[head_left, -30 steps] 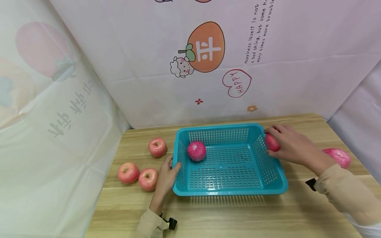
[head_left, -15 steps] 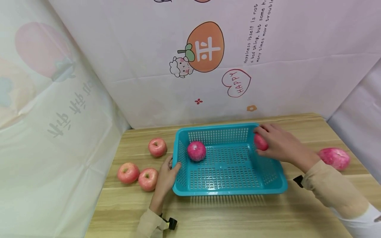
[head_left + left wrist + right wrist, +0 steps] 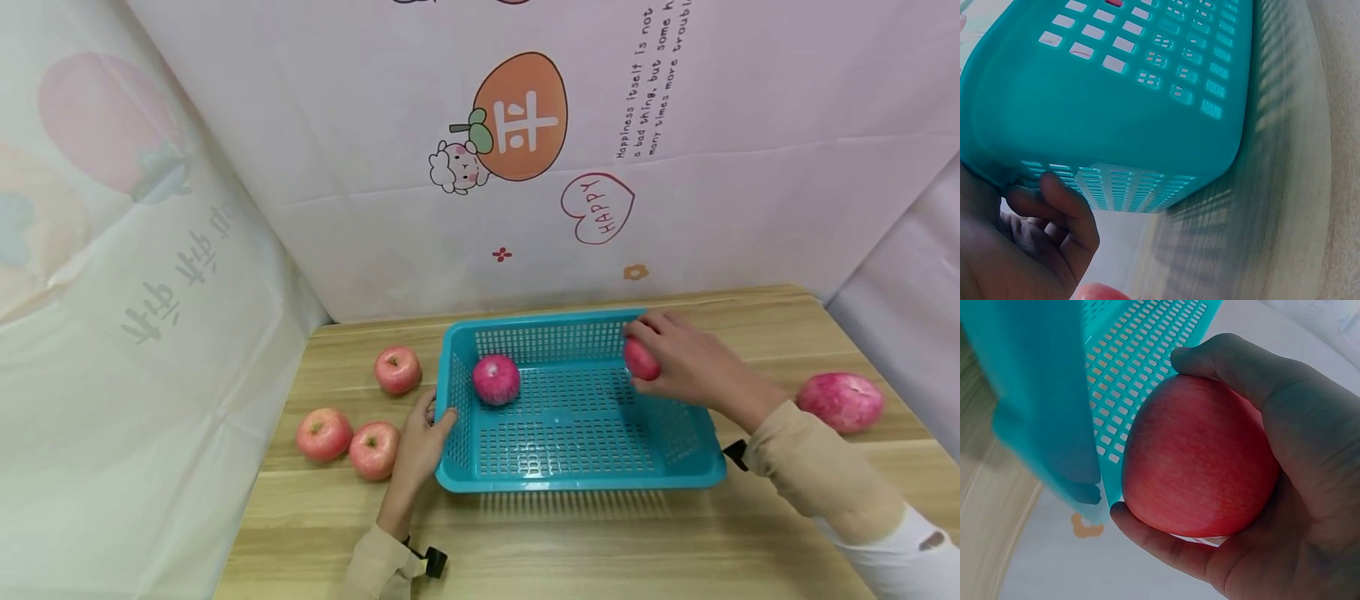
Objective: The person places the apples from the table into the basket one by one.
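A blue plastic basket (image 3: 557,486) with slotted walls stands on the wooden table. At its left end my left hand (image 3: 420,442) grips the rim, thumb on top and fingers curled underneath; the left wrist view shows those curled fingers (image 3: 1063,203) below the rim. Over the basket's right end, my right hand (image 3: 686,358) holds a red apple (image 3: 641,359). In the right wrist view, thumb and fingers wrap around that apple (image 3: 1200,456), close to the basket wall. Inside the basket at the left lies a round magenta fruit (image 3: 496,381) with a pale spot on top.
Left of the basket sit three pinkish apples, one at the back (image 3: 397,370), one at the far left (image 3: 324,434) and one beside my left hand (image 3: 373,450). A mottled pink oval fruit (image 3: 840,402) lies right of the basket. A printed cloth (image 3: 360,250) hangs behind the table.
My right hand has carried the red apple leftward, from the basket's right rim to over its inside. The left hand and basket stay in place.
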`<state>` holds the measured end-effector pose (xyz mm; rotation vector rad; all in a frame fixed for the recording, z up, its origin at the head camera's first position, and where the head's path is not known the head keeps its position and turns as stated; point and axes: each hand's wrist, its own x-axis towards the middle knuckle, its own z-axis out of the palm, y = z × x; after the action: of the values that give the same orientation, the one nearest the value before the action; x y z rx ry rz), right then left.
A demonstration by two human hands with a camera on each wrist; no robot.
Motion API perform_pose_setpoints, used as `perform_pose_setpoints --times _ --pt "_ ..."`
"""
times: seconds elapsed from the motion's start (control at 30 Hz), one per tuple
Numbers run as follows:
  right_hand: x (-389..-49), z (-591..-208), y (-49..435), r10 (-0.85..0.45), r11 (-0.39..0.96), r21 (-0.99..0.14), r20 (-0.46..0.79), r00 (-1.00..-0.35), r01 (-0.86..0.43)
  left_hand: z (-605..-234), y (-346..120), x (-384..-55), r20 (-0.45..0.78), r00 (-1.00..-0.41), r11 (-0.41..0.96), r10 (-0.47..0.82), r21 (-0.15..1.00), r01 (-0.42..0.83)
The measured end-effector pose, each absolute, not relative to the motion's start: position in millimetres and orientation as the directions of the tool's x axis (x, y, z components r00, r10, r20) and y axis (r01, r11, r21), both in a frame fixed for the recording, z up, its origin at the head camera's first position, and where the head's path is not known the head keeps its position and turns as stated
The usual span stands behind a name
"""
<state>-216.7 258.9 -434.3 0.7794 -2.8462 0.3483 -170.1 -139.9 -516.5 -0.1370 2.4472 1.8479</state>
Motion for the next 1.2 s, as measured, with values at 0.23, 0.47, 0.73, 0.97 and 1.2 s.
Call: perform_pose_setpoints --times 0.23,0.47,0.73,0.97,1.2 --pt "-218 -436 252 -0.498 0.822 -0.180 0.235 -0.835 -0.541 -517 -139 -171 -0.109 -0.994 0.271 -0.030 0.956 -0.113" --pt "-220 -435 245 -0.515 0.809 -0.179 0.243 -0.822 -0.560 -517 -139 -171 -0.106 -0.994 0.270 -0.029 0.957 -0.110" --pt "-222 -434 238 -0.524 0.804 -0.187 0.226 -0.821 -0.564 -515 -140 -170 -0.103 -0.994 0.268 -0.020 0.958 -0.105" --pt "-221 -433 231 -0.528 0.804 -0.180 0.222 -0.820 -0.567 -515 -141 -169 -0.106 -0.994 0.267 -0.016 0.958 -0.106" --pt "-223 -437 225 -0.536 0.799 -0.185 0.213 -0.817 -0.572 -517 -139 -171 -0.106 -0.994 0.272 -0.019 0.956 -0.107"
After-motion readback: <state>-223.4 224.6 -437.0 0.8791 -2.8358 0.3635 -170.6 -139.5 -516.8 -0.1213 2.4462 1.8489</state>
